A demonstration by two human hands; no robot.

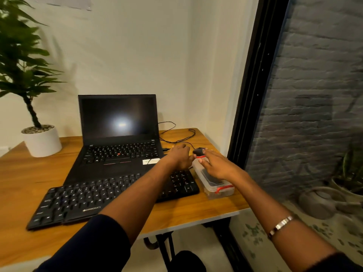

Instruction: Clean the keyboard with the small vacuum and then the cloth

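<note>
Lowest in the frame, two bare forearms reach forward from dark sleeves, the right one wearing a metal bracelet [280,225] near the lower right. Under them runs the front edge of the wooden worktop [196,216]. A black keyboard [78,201] lies at an angle across the lower middle of the frame, its right end partly hidden by the left forearm.

Just right of the keyboard sits a clear plastic box [216,185] with red clips at its ends. The right hand [218,165] lies over the box lid with fingers spread and fairly straight, fingertips at the far red clip. The left hand [179,157] is beside it, at the box's far left corner, fingers curled; whether it grips anything cannot be told. A dark mouse [198,151] sits just beyond the box, touching the fingertips of the right hand.

Farther back, in the centre, an open black laptop [119,142] stands with a dark screen, a thin black cable [176,138] looping on the worktop to its right. At the left, a green plant rises from a white pot [42,143] against the pale wall.
</note>
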